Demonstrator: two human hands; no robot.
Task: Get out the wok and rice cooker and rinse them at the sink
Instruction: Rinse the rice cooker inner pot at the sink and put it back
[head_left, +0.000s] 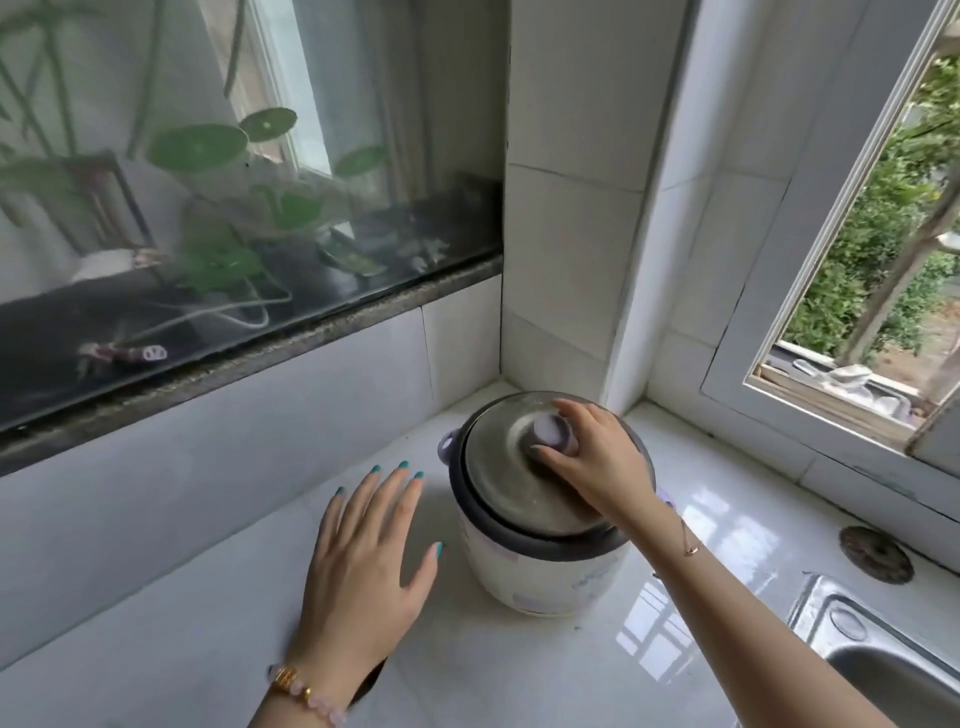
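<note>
Rice cooker (545, 571) knob (551, 432) is partly hidden by the gripping right hand (597, 467), left hand (363, 561) apparently hovering, spread wide.

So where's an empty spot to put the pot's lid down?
The white counter left of the rice cooker is bare up to the tiled wall, though the left hand hovers there. Another bare, shiny patch lies between the cooker and the sink. The corner behind the cooker is tight. The right hand grips the knob on the lid.

Rice cooker (545, 566) white-bodied, dark grey rim, upright in the desk (208, 597) corner. Steel lid (498, 483) closed on it, lilac knob (553, 434) uppermost.
</note>
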